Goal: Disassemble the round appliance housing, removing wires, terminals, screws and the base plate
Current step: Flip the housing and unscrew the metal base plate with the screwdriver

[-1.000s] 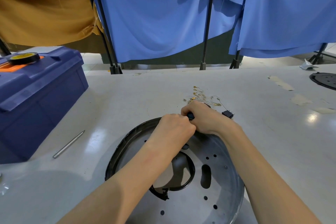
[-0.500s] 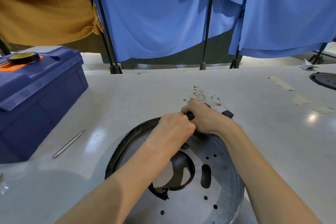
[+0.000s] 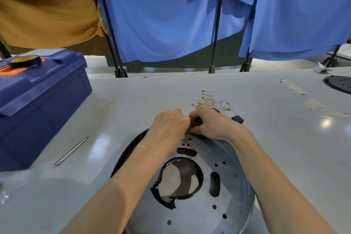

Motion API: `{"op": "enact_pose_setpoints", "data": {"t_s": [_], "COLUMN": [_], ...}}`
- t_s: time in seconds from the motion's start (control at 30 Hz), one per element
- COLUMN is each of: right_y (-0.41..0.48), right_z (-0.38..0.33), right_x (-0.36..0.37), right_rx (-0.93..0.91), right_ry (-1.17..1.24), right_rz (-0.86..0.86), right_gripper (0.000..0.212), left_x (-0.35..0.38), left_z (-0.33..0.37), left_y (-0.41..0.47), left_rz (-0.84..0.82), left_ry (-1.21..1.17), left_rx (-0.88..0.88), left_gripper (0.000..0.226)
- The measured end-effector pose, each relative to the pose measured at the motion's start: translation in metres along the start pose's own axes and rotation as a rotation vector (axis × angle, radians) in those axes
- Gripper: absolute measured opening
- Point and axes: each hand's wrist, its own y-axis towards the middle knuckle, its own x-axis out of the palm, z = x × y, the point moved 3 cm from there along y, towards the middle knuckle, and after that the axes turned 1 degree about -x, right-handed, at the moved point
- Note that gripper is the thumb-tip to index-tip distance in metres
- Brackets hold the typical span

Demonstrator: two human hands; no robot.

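One round metal housing (image 3: 190, 214) is laid on the tabletop (image 3: 133, 104) at the near edge, its centre opening rimmed by a dark ring (image 3: 201, 180). At the far rim a small dark part (image 3: 198, 120) is pinched in the closed grip of the right hand (image 3: 212, 125). The left hand (image 3: 169, 125) is set beside it with fingers curled, but what that grip holds cannot be told. Wires with gold terminals (image 3: 210, 101) and a black connector (image 3: 237, 119) are scattered just beyond. A metal rod (image 3: 71, 151) and a blue toolbox (image 3: 38, 100) are placed to the left.
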Motion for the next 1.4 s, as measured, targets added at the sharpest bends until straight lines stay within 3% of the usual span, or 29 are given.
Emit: {"op": "enact_pose_setpoints", "data": {"t_s": [0.17,0.37,0.53,0.67,0.8,0.9,1.1,1.2,1.4], "right_y": [0.0,-0.002,-0.01,-0.014,-0.015,-0.017,-0.024,-0.023,-0.019], "right_z": [0.0,0.003,0.0,-0.011,-0.015,-0.001,0.054,0.075,0.097], "right_x": [-0.001,-0.003,-0.029,-0.033,-0.031,-0.039,-0.054,-0.048,-0.034], "right_rx": [0.034,0.018,-0.057,-0.152,-0.154,-0.049,0.305,0.423,0.556], "right_ry": [-0.014,0.002,0.202,0.232,0.186,0.166,-0.007,-0.089,-0.219], "right_rz": [-0.003,-0.017,0.146,0.119,0.117,0.129,0.13,0.078,0.074], "right_gripper": [0.026,0.008,0.02,0.012,0.009,0.011,0.015,0.019,0.017], "left_x": [-0.003,-0.011,-0.004,-0.008,-0.009,-0.002,0.02,0.03,0.036], "left_z": [-0.016,-0.027,-0.033,-0.033,-0.031,-0.031,-0.031,-0.028,-0.028], "left_y": [-0.002,-0.007,-0.006,-0.007,-0.007,-0.005,-0.003,-0.001,-0.001], "left_rz": [0.132,0.474,0.513,0.555,0.547,0.487,0.184,0.054,0.05], "left_ry": [-0.188,-0.55,-0.711,-0.865,-0.927,-0.861,-0.547,-0.497,-0.481], "left_rx": [-0.058,-0.093,-0.175,-0.196,-0.16,-0.162,-0.195,-0.172,-0.159], "left_gripper": [0.022,0.013,0.009,0.01,0.009,0.01,0.03,0.033,0.03]}}
